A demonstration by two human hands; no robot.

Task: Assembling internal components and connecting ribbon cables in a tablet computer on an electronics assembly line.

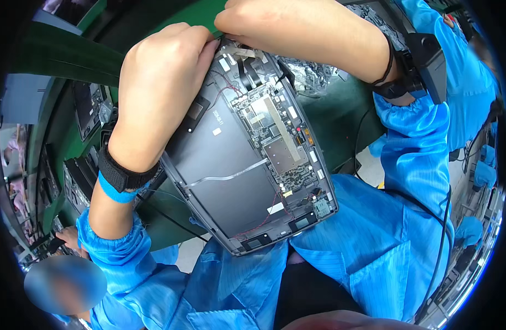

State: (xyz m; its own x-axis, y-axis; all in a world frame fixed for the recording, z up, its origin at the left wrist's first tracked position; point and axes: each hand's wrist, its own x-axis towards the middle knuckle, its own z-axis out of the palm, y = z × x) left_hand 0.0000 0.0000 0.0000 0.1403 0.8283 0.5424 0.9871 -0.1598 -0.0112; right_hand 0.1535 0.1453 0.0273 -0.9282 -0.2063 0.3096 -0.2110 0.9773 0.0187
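Note:
An opened tablet (225, 187) is tilted in front of me, its inside facing up and its near edge against my blue smock. A large dark battery covers its left part. Along the right side runs a circuit board (275, 137), with a pale ribbon cable (225, 177) crossing from it over the battery. At the far left corner, my left hand (168, 66) is closed with its fingers curled on the tablet's edge. Close beside it, my right hand (269, 19) is closed at the far edge near the flat black cables; its fingertips are mostly hidden.
Crumpled clear bags (311, 77) lie on the green bench (335, 124) behind the tablet. Other opened devices (88, 107) stand at the left. A black cable (173, 220) passes under my left arm. A co-worker in blue (473, 88) is at the right, another person at the lower left.

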